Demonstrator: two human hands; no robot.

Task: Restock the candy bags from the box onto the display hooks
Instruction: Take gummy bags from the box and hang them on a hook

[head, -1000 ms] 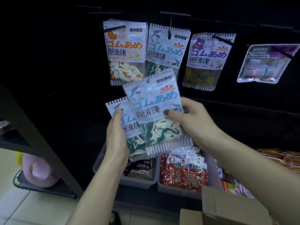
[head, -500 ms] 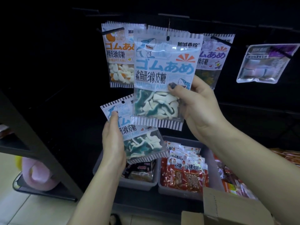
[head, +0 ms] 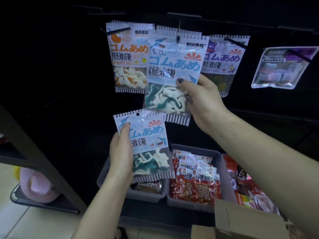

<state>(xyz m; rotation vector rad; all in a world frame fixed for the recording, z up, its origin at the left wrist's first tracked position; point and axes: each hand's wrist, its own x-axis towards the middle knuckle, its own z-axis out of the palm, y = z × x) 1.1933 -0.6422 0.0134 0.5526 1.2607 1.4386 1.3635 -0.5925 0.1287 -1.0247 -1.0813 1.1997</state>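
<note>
- Dark shelving [head: 43, 49] fills the background, so the hooks are hard to make out against it, which raises the risk in everything below.
- Nearest us, the cardboard box [head: 241, 223] sits at the lower right with its flap up; we cannot see how many candy bags remain inside. A swinging elbow could knock that flap or the box.
- Just beyond it, grey bins [head: 193, 207] hold red snack packs [head: 196, 185]. Anything we drop likely lands among these and gets mixed in.
- Our left hand [head: 120, 157] is closed on the spare shark bag [head: 148, 145], thumb on its front near the top left corner, fingers hidden behind it. That grip sits along one edge only, so the bag may pivot or slip while our attention is higher up.
- Our right hand [head: 203, 100] pinches the raised shark bag [head: 172, 71] at its right edge, thumb on the front. The hands are apart, one bag each.
- That bag's hole sits right at the tip of the middle hook [head: 178, 38]; we cannot tell whether the hook is fully through. Letting go too soon could drop it.
- Pushing at an angle may tear the hole or jam on the tip.
- Farthest back, the egg candy bag [head: 127, 56] and bear candy bag [head: 222, 61] hang just beside and partly behind ours; a sideways shove could swing them or lift one off.
- Further right, the marshmallow bag [head: 279, 69] hangs well clear, so we judge it safe.
</note>
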